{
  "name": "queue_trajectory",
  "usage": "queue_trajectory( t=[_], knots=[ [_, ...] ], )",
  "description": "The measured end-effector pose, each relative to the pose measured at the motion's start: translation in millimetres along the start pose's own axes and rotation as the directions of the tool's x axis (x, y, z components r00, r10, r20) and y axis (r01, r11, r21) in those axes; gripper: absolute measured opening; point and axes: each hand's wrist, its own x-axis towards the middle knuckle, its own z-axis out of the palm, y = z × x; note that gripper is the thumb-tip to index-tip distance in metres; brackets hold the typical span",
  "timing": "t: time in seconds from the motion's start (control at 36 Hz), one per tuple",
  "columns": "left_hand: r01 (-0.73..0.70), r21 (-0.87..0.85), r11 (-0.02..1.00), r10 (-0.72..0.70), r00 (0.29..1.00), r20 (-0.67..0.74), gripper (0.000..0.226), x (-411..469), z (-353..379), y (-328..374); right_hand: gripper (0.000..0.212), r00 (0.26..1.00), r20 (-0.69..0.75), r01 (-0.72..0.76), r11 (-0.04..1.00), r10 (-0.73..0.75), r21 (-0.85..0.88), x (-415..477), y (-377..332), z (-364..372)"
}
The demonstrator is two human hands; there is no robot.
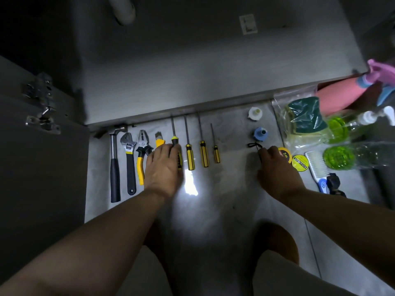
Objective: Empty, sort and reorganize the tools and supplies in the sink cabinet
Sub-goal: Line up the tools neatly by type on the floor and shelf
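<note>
Head view, only one there is. Cabinet floor (192, 71) is bare at the front, door open w/ hinge (42, 99) at left. The tools are out on the floor (224, 199) in a row just before the cabinet edge: hammer (114, 165), wrench (129, 159), pliers (141, 154), utility knife (159, 142), big screwdriver (173, 129), then three yellow screwdrivers (204, 153). Supplies are off to the right: bag of sponges (303, 118), green bottles (337, 157), brush (316, 165), tape roll (299, 162).

L hand (164, 167) is palm down, fingers laid flat over the knife body and the big screwdriver's handle; no curl round either that I can see. R hand (277, 169) has fingers curled on the tape measure (284, 154), its black strap (254, 145) poking out by the thumb.

Risks, as I judge them:
- The knife's blade end shows beyond the L fingertips. Can't tell if the blade is out, so a slide fwd could nick a finger.
- Nudging w/ a flat hand could roll the round-handled screwdrivers, and the row goes crooked.
- The strap lies close to the blue cap (260, 134), so lifting the tape measure fast could drag it.
- Dim light, one glare patch on the floor, so small bits are easy to miss.
</note>
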Motion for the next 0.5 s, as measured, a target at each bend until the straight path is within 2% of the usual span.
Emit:
queue_trajectory(
  t=[0.17,0.33,0.5],
  knots=[
    [-0.013,0.006,1.000,0.013,1.000,-0.001,0.065,-1,-1,1,0.065,0.996,0.087,0.018,1.000,-0.018,0.006,6,-12,7],
    [-0.004,-0.013,1.000,0.004,1.000,-0.025,0.058,-1,0,4,0.037,0.990,0.037,0.131,0.990,-0.134,0.059,15,-35,10],
    [-0.005,-0.030,1.000,0.004,0.999,-0.048,0.057,-2,0,5,0.033,0.980,-0.010,0.200,0.967,-0.201,0.158,38,-50,14]
  ],
)
